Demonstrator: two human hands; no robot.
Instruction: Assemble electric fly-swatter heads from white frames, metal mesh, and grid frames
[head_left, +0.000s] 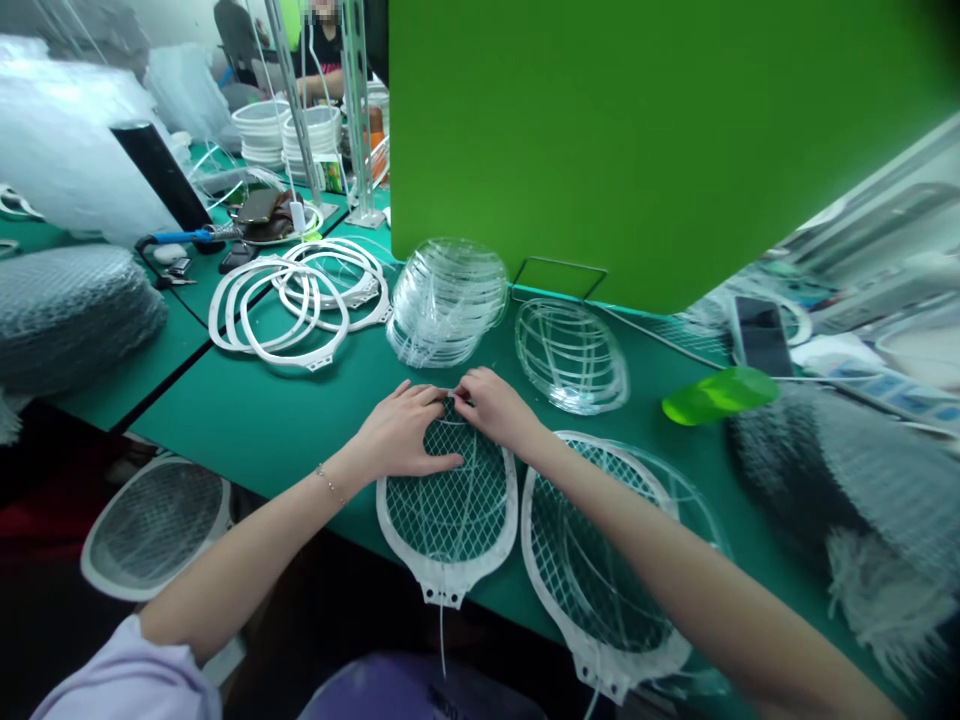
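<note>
On the green worktop, left hand flat and open on a light, springy swatter frame, right-hand fingers pinched on its far tip; that stiff white rim looks the safe hold!

Stacked clear frames block the way beyond the left hand.

Left hand and right hand palms-down, fingers nearly meeting

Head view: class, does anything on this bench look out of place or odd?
A loose strand hangs from the neck of the racket frame under the left hand, trailing past the bench edge, unlike the tidy mesh.
</note>
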